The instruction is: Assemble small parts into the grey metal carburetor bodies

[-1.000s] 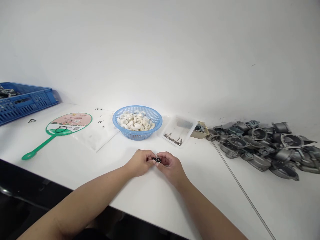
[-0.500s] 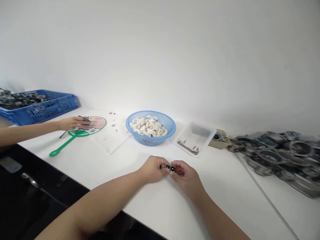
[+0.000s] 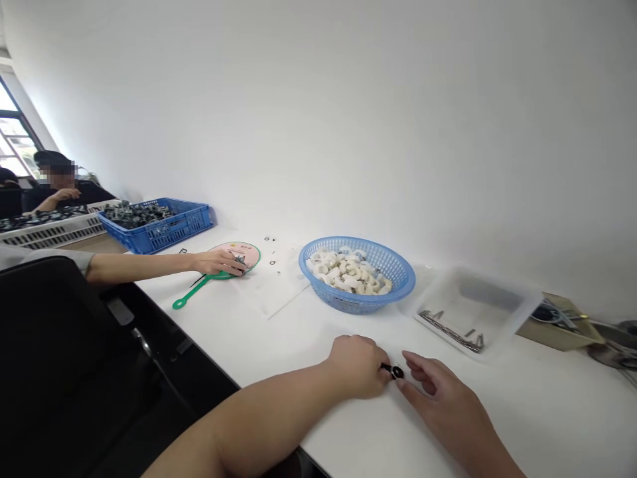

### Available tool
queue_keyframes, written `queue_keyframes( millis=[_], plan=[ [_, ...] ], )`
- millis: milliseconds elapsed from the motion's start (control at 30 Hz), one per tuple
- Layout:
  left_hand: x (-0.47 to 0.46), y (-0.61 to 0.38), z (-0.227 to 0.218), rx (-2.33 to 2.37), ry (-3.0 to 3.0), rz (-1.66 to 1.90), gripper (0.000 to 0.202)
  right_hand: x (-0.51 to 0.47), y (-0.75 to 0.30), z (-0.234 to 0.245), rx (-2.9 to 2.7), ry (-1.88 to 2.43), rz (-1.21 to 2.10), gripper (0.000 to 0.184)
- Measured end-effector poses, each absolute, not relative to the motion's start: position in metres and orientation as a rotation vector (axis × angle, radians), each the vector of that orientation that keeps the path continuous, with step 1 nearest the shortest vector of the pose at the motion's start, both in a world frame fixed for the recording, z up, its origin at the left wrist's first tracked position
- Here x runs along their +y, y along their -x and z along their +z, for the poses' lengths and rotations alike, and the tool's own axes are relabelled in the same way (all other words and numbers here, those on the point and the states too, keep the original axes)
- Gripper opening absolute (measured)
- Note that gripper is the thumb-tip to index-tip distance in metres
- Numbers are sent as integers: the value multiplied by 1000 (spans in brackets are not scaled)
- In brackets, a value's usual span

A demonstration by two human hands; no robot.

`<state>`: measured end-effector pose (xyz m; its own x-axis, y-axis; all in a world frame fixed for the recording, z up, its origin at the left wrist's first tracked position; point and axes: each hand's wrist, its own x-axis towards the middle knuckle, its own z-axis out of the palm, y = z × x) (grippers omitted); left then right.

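My left hand (image 3: 362, 365) is closed on a small black part with a ring-shaped end (image 3: 397, 372), just above the white table. The ring end sticks out to the right of my fingers; the rest of the part is hidden in my grip. My right hand (image 3: 440, 395) is beside it, thumb and forefinger apart on either side of the ring end. Whether the thumb touches the part I cannot tell. Beyond my hands stands a blue mesh basket (image 3: 355, 307) full of white, ring-like pieces (image 3: 348, 271).
A clear plastic tray (image 3: 490, 292) with metal pins is at right, by a yellowish box (image 3: 557, 328) and metal parts (image 3: 614, 348). At left, a co-worker's hand (image 3: 221, 262) rests over a green-rimmed fan (image 3: 249, 249). Behind it is a blue crate (image 3: 184, 222) of dark parts.
The view has swung left, bringing a person in a cap and a white crate into sight. My right fingers have spread away from the part, which stays in my left hand.
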<state>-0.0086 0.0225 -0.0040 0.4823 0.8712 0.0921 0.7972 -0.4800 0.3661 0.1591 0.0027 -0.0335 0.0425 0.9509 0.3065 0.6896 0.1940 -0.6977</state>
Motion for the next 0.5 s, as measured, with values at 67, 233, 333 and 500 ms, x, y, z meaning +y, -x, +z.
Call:
queue_keyframes(
  millis=[67, 233, 333, 500],
  plan=[
    [26, 8, -1, 1484, -2426, 355, 27, 5, -160, -35, -1678, 1560, 461, 45],
    [33, 17, -1, 1608, -2286, 405, 40, 7, -162, -34, -1612, 1581, 528, 49],
    [39, 51, -2, 1760, -1923, 834, 50, 10, -165, -35, -1557, 1605, 558, 51],
    [66, 164, 8, 2247, -1429, 1284, 45, 18, -174, -38, -1602, 1615, 657, 51]
  ],
)
